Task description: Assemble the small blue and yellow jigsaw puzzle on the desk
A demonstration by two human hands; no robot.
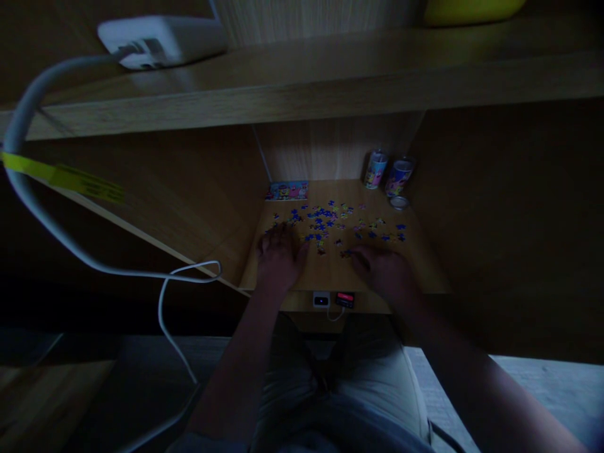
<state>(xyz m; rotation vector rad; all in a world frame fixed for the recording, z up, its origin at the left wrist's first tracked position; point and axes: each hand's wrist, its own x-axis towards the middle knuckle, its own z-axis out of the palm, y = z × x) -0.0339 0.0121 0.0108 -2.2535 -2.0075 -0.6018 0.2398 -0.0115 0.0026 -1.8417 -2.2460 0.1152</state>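
Note:
Many small jigsaw puzzle pieces [322, 220], several of them blue side up, lie scattered over a wooden shelf surface [330, 274]. My left hand [278, 251] rests flat at the left of the pieces, fingers spread and thumb out to the right, with some pieces by its fingertips. My right hand [377, 264] is at the front right, its thumb and forefinger closed together at a puzzle piece [346, 254]. Dim light hides the exact grip. Behind the pieces, a colourful cartoon picture card [287, 190] lies at the back left.
Two cartoon-printed cans [375, 170] [399, 177] stand at the back right, with a round lid [399, 202] before them. An upper shelf [302, 94] holds a white power adapter [163, 41] with a hanging cable [70, 239]. Two small devices [321, 299] [345, 299] sit below the front edge.

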